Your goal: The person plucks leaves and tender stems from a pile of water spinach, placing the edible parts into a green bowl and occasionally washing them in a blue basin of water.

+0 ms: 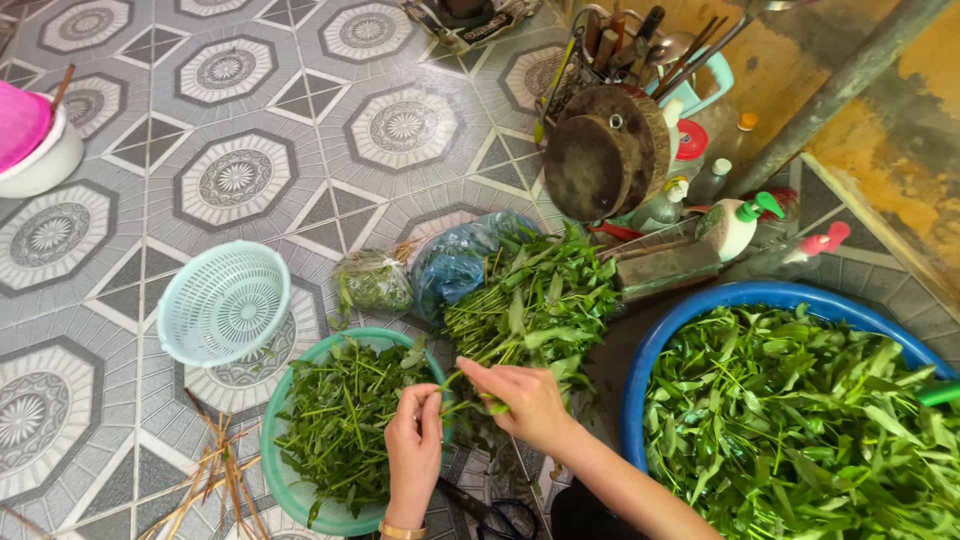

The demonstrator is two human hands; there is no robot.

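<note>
two bare hands and forearms show, with no sleeves reaching into view. the left hand (413,437) wears a thin gold-coloured bangle (402,531) at the wrist. the right hand (522,398) has no ring, watch or band, and its forearm is uncovered up to the frame edge.

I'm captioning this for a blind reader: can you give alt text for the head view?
Left hand and right hand hold a leafy green stem above a green basin of picked greens on patterned floor tiles; a blue tub holds more.
</note>
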